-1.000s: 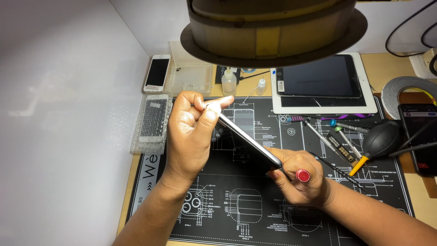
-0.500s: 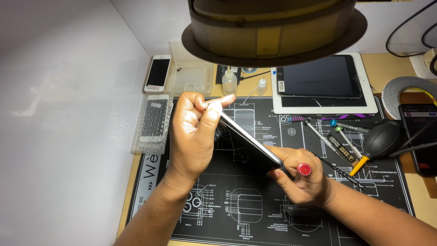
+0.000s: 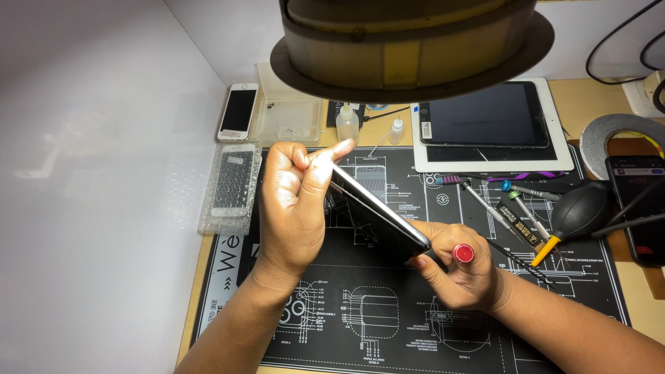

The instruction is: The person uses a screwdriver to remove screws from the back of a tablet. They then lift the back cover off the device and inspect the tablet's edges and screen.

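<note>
My left hand (image 3: 294, 204) grips the upper end of a dark smartphone (image 3: 377, 215) and holds it tilted on edge above the black repair mat (image 3: 388, 325). My right hand (image 3: 460, 273) is at the phone's lower end. Its fingers touch that end and hold a small screwdriver with a red cap (image 3: 463, 253). The screwdriver's tip is hidden behind the fingers and the phone.
A lamp shade (image 3: 409, 48) hangs at top centre. Behind the mat lie a white tablet (image 3: 488, 128), a white phone (image 3: 237, 111), a clear parts tray (image 3: 287, 118) and two small bottles (image 3: 346, 125). A bubble-wrapped screen (image 3: 232, 183) lies left. Screwdrivers (image 3: 488, 204), a black air blower (image 3: 578, 215), a tape roll (image 3: 616, 138) and another phone (image 3: 637, 204) lie right.
</note>
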